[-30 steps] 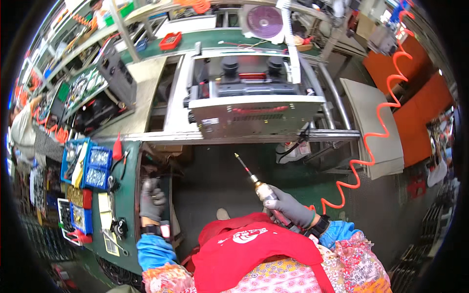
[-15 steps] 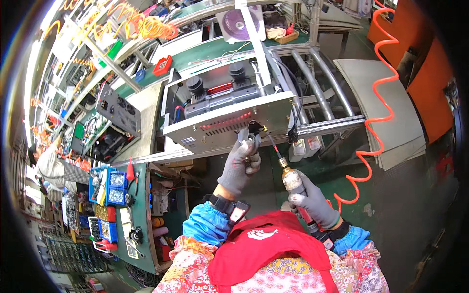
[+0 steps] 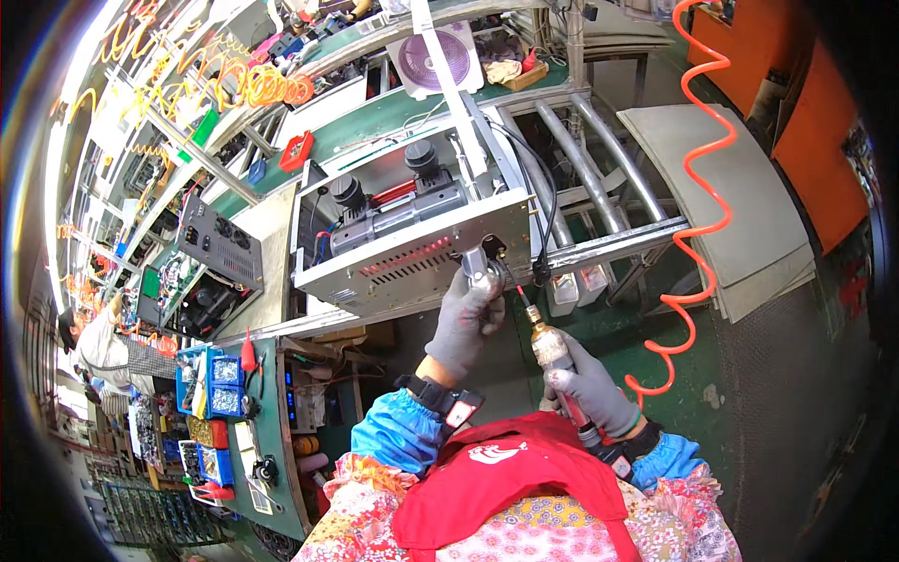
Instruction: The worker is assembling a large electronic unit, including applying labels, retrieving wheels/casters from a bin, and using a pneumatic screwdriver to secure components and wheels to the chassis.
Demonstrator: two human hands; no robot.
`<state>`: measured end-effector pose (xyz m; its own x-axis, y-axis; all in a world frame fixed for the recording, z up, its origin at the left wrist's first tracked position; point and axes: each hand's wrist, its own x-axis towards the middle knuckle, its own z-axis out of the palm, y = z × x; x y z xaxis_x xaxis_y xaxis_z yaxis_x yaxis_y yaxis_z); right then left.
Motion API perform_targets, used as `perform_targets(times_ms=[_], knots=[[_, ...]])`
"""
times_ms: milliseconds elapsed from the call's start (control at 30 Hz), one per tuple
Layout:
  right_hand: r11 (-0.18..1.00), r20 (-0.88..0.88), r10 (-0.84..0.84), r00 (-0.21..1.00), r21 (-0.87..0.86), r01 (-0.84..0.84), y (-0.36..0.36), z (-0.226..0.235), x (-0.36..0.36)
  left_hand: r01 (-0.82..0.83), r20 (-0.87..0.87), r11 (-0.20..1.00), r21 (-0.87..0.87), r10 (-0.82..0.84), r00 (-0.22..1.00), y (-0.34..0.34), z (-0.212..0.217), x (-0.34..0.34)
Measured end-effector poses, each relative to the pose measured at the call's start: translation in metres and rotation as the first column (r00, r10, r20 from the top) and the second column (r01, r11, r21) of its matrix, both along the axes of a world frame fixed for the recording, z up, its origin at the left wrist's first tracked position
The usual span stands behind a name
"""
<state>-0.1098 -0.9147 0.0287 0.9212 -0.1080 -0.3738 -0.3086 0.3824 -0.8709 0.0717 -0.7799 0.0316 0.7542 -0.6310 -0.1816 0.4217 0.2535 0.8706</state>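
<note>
Around powered screwdriver [image 3: 550,348], curled right fingers [image 3: 562,379]

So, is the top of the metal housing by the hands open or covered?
Open: the grey cylinder and two black caps inside the metal housing show uncovered.

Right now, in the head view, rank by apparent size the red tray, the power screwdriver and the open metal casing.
1. Open metal casing
2. Power screwdriver, partly covered by the right hand; nearness to the camera may enlarge it.
3. Red tray
</note>
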Motion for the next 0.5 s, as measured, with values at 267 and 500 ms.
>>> perform_targets(times_ms=[267,500], knots=[[0.989,-0.060,-0.071,0.996,0.123,0.078,-0.008,-0.026,0.033,-0.032,0.036,0.982,0.185,0.026,0.999,-0.036,-0.017,0.030],[0.988,-0.056,-0.130,0.990,0.077,0.134,-0.010,-0.047,0.057,-0.059,0.061,0.979,0.193,0.048,0.997,-0.057,-0.035,0.051]])
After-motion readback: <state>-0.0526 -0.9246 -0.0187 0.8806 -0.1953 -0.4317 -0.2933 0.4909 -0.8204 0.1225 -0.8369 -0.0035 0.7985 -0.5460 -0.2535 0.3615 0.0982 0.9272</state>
